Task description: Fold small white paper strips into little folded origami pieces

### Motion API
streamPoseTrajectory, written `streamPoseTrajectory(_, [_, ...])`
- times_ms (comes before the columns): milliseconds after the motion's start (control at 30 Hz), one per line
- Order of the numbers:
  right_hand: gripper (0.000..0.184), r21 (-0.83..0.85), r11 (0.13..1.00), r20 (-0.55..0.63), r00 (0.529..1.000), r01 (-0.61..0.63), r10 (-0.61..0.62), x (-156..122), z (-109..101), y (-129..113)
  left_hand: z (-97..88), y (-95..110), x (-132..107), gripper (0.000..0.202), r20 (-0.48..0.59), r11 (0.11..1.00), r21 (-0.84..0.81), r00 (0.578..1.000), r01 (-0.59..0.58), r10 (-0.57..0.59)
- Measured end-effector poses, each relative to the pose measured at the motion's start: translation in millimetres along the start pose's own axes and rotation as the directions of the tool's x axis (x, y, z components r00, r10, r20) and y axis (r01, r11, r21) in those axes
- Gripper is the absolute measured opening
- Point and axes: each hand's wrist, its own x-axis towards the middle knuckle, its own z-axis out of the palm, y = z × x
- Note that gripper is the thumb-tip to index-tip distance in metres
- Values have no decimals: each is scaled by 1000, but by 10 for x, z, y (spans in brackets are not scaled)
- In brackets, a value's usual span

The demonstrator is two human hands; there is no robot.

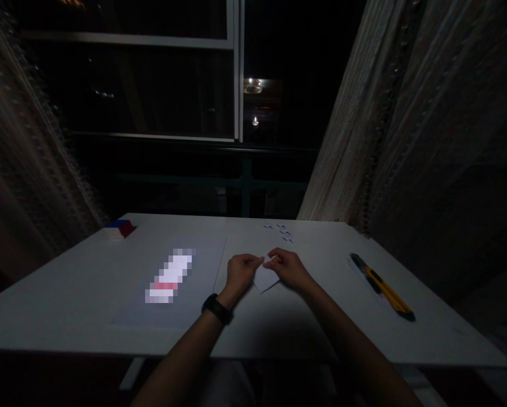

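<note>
A small piece of white paper (264,278) is held just above the white table (304,316), near its middle. My left hand (241,272), with a black watch on the wrist, pinches the paper's left top edge. My right hand (287,268) pinches its right top edge, fingers curled over the fold. The two hands nearly meet at the fingertips. The room is dim.
A yellow and black utility knife (382,287) lies at the right of the table. Several tiny paper bits (281,230) sit near the far edge. A red and blue block (120,228) rests at the far left corner. A large pale sheet (194,265) lies left of the hands. Curtains hang on both sides of a dark window.
</note>
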Motion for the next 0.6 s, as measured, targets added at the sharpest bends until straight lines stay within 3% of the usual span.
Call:
streamPoseTrajectory(133, [29,86,995,18,998,-54,53,27,7,27,-39,19,-3,33,-125,1000,24,992,-18,21])
streamPoseTrajectory(233, [25,143,988,-54,996,-58,66,58,10,65,-50,59,-12,32,-166,1000,-1,986,-31,31])
streamPoseTrajectory(400, [25,198,980,-212,976,-7,50,85,-15,94,-14,77,-15,34,-53,996,-92,999,-20,15])
streamPoseTrajectory(500, [25,216,976,-180,983,-5,44,79,-28,75,-2,65,-14,33,57,992,-124,998,-18,26])
streamPoseTrajectory(600, [26,259,965,-144,987,-26,65,76,-22,67,-8,70,-18,33,32,992,-129,999,-1,5])
